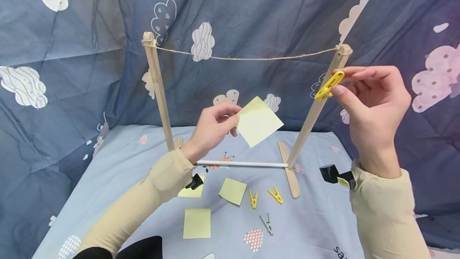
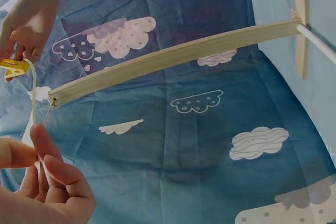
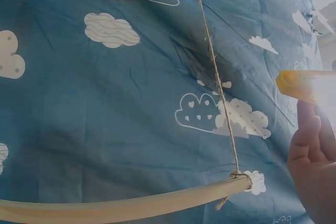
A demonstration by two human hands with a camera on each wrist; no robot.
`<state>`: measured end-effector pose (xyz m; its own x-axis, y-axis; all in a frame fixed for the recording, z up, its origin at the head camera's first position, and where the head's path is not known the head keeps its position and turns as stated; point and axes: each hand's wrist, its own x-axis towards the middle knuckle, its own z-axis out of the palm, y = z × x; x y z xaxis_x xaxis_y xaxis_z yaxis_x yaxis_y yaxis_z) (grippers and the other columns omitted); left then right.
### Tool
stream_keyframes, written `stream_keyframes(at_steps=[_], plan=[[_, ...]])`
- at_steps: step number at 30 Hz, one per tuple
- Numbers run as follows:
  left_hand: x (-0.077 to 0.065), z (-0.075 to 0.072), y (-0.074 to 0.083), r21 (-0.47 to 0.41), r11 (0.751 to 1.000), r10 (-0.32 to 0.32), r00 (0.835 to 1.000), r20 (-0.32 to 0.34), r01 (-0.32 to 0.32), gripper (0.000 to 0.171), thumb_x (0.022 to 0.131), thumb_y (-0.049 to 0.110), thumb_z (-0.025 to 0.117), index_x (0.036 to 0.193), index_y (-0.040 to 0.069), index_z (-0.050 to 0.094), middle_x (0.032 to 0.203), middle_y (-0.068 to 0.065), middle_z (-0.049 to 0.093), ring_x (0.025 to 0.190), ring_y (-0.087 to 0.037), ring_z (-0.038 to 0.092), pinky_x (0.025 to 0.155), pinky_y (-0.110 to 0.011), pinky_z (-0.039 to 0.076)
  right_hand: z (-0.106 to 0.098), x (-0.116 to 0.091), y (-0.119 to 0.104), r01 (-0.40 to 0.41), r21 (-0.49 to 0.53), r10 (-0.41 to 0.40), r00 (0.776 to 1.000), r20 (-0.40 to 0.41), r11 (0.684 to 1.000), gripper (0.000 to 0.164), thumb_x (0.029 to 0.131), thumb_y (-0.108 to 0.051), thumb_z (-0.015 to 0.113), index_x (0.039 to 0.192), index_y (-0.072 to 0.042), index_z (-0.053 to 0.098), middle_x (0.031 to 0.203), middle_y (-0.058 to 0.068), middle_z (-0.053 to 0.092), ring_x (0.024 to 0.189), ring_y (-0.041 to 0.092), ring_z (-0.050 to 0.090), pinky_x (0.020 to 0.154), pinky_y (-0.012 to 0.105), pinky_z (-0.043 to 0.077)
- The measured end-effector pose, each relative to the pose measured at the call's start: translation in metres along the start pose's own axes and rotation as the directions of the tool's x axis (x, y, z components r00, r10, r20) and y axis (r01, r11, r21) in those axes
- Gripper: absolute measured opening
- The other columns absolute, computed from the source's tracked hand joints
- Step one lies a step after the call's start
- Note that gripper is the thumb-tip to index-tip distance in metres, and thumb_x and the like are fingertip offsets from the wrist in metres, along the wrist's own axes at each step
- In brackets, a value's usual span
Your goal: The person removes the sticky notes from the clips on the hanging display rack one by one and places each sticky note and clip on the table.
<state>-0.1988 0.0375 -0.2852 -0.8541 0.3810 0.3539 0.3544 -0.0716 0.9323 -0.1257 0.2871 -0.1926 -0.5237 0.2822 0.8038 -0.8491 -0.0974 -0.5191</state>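
In the head view my left hand (image 1: 217, 127) pinches a pale yellow sticky note (image 1: 259, 122) by its left corner, holding it up below the string (image 1: 248, 58). From the left wrist view the note shows edge-on as a thin curved strip (image 2: 34, 90) above the fingertips. My right hand (image 1: 377, 107), raised in front of the right wooden post, pinches a yellow clothespin (image 1: 329, 86) between thumb and fingers. That clothespin (image 3: 296, 85) also appears at the right edge of the right wrist view, partly washed out by glare.
Two wooden posts (image 1: 158, 91) carry the string, joined below by a white rod (image 1: 248, 164). On the light blue cloth lie more sticky notes (image 1: 197, 224), two yellow clothespins (image 1: 253, 199) and a greyish, open clothespin-like piece (image 1: 266, 224). Dark patterned fabric (image 1: 251, 19) hangs behind.
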Motion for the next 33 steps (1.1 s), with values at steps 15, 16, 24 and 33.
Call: stream_keyframes(at_steps=[15,16,24,33], plan=[[-0.013,-0.014,-0.017,0.128,0.992,-0.013,1.0,-0.005,0.014,0.021,0.092,0.005,0.056,0.109,0.008,0.068,0.081,-0.01,0.063,0.064,-0.033,0.059,0.063,-0.031,0.047,-0.012,-0.021,0.013,-0.012,0.02,0.013,0.999,-0.033,1.0,0.026,0.068,0.027,0.062,0.09,0.016,0.055,0.092,0.024,0.067,0.081,0.03,0.066,0.071,0.029,0.055],[-0.013,-0.015,-0.019,0.136,0.991,-0.016,1.0,-0.003,0.016,0.02,0.092,0.005,0.056,0.108,0.008,0.068,0.08,-0.01,0.062,0.063,-0.032,0.06,0.064,-0.032,0.048,-0.013,-0.022,0.015,-0.016,0.022,0.017,0.999,-0.035,1.0,0.026,0.068,0.027,0.061,0.09,0.016,0.055,0.092,0.024,0.067,0.082,0.031,0.066,0.072,0.029,0.055],[-0.021,-0.019,-0.033,0.178,0.983,-0.05,0.999,0.001,0.049,0.016,0.093,0.007,0.058,0.106,0.007,0.069,0.079,-0.009,0.063,0.063,-0.033,0.061,0.069,-0.035,0.049,-0.026,-0.038,0.025,-0.042,0.006,0.042,0.998,-0.053,0.999,0.026,0.069,0.028,0.059,0.091,0.014,0.056,0.093,0.022,0.067,0.083,0.03,0.065,0.073,0.028,0.055],[-0.03,-0.019,-0.048,0.174,0.979,-0.11,0.993,0.035,0.102,0.015,0.091,0.009,0.063,0.105,0.006,0.069,0.08,-0.009,0.066,0.058,-0.021,0.061,0.073,-0.035,0.051,-0.043,-0.055,0.037,-0.078,-0.005,0.077,0.995,-0.061,0.997,0.026,0.073,0.028,0.058,0.095,0.014,0.056,0.096,0.022,0.064,0.086,0.03,0.064,0.077,0.027,0.056]])
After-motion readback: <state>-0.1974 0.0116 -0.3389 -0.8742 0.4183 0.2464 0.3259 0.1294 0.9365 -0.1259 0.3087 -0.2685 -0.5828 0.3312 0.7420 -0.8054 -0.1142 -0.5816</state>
